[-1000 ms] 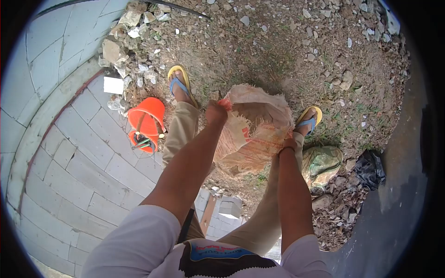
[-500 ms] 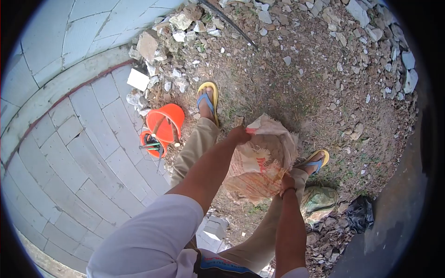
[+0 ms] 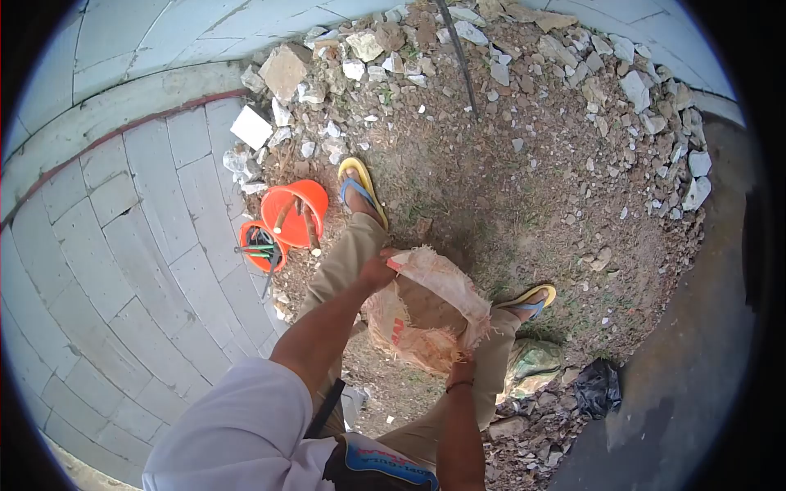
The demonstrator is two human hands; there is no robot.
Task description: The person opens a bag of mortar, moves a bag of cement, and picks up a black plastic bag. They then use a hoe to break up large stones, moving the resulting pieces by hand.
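A worn woven sack (image 3: 393, 327) with red print and frayed edges stands between my legs, its mouth open upward, with brown material like soil or sand (image 3: 434, 307) inside. My left hand (image 3: 379, 270) is closed on the sack's rim at its upper left. On the lower right side of the rim, my right hand (image 3: 461, 368) grips the frayed edge, its fingers partly hidden by the sack.
Two orange buckets, a larger one (image 3: 315, 196) with wooden handles and a smaller one (image 3: 274, 263) with tools, stand left. Rubble (image 3: 368, 49) lines the wall. A dark bar (image 3: 458, 61) lies ahead. A green sack (image 3: 536, 366) and black plastic bag (image 3: 598, 387) lie right.
The sack has come closer to my body and its mouth has opened wider, showing more of the contents. Both hands have moved with it, still holding the rim. The view has shifted.
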